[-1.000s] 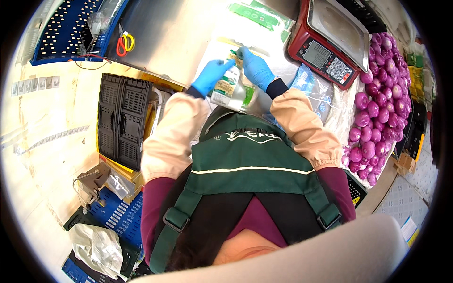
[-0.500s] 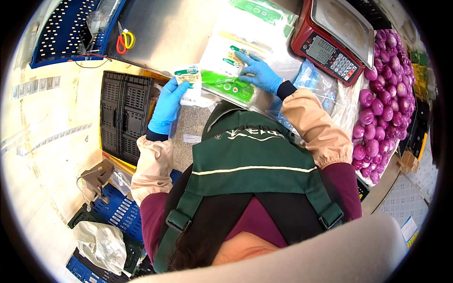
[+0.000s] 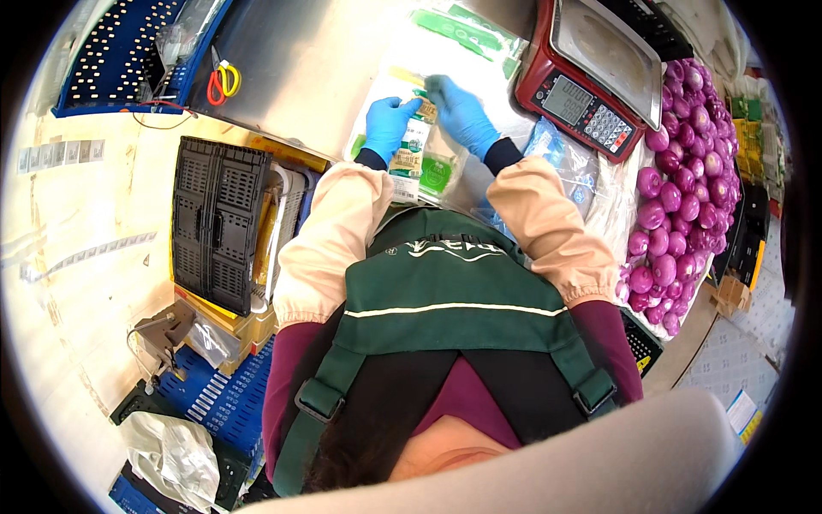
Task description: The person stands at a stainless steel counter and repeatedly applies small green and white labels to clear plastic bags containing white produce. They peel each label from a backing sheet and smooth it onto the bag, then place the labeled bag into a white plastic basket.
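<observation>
My left hand, in a blue glove, has its thumb and fingers closed on the upper part of a strip of green, white and yellow labels. The strip hangs toward me over a clear plastic bag with a green printed panel. Close beside it, my right hand, also gloved in blue, reaches to the top end of the strip. Its fingertips are smeared by motion, so their grip is unclear. The bag lies at the near edge of a metal table.
Right of my hands stands a red digital scale beside a heap of purple onions. Farther off lie more green-printed bags. Scissors and a blue crate are at the left. Folded black crates stand below the table edge.
My left hand has moved right with the label strip, from beside the bag to over it. The right hand has lifted off the bag and now meets the left near the strip's top.
</observation>
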Demonstrator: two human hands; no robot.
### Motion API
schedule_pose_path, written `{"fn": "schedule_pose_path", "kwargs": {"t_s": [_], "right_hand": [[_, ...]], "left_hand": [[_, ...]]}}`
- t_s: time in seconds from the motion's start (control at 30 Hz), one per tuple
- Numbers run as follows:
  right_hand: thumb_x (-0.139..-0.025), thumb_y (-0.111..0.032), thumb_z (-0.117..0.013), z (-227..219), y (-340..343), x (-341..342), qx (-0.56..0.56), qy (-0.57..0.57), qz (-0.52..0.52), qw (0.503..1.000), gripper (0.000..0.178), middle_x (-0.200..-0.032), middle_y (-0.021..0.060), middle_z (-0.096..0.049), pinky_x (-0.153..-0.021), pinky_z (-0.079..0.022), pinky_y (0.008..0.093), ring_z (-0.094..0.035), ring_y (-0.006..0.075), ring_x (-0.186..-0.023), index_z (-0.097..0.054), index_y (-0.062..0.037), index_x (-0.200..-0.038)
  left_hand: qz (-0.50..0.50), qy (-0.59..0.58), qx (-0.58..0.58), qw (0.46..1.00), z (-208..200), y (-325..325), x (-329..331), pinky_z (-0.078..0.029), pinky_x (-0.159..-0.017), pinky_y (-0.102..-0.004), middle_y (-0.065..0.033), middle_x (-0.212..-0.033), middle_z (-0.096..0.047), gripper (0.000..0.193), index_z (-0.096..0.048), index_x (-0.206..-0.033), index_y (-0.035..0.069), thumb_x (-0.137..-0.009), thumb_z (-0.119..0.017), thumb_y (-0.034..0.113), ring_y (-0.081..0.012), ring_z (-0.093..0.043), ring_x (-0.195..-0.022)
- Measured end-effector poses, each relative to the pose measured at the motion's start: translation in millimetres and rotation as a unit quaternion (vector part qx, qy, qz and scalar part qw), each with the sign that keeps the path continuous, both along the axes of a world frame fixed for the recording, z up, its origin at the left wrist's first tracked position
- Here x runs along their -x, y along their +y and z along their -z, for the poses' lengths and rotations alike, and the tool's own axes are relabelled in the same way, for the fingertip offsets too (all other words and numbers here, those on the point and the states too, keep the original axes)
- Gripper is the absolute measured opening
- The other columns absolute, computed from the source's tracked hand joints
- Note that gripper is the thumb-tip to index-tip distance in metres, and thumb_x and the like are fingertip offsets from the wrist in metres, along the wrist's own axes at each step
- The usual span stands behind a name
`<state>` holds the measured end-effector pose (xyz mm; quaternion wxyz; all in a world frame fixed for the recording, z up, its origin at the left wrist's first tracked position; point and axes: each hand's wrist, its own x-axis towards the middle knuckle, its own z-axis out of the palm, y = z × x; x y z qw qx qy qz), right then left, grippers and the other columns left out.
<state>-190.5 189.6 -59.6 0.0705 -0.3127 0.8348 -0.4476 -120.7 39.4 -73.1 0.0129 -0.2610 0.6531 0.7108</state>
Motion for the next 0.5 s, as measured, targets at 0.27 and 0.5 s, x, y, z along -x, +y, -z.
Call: {"fn": "schedule_pose_path", "kwargs": {"t_s": [0.27,0.5], "right_hand": [[-0.082,-0.033,-0.069,-7.9,22.7,-13.3,-0.144,0.018,-0.217,0.965,0.045,-0.139,0.0249,-0.041,-0.102,-0.040,0.0479,-0.046,0.0449,-0.123,-0.050,-0.0080,-0.114],[-0.077,-0.031,-0.074,16.5,30.8,-21.9,-0.127,0.050,-0.276,0.951,0.034,-0.158,0.0125,-0.016,-0.117,-0.020,0.0477,-0.032,0.0368,-0.138,-0.057,-0.0147,-0.101]], "left_hand": [[0.339,-0.163,0.007,0.927,-89.9,-48.3,-101.3,-0.049,-0.084,-0.0266,-0.0120,-0.107,-0.067,0.048,-0.060,-0.117,-0.006,-0.088,-0.068,0.032,-0.0157,-0.062,-0.095],[0.061,-0.053,-0.206,0.975,-58.8,-76.0,-142.7,-0.051,-0.093,-0.0320,-0.0133,-0.120,-0.064,0.042,-0.054,-0.126,-0.005,-0.088,-0.064,0.011,-0.0202,-0.064,-0.104]]}}
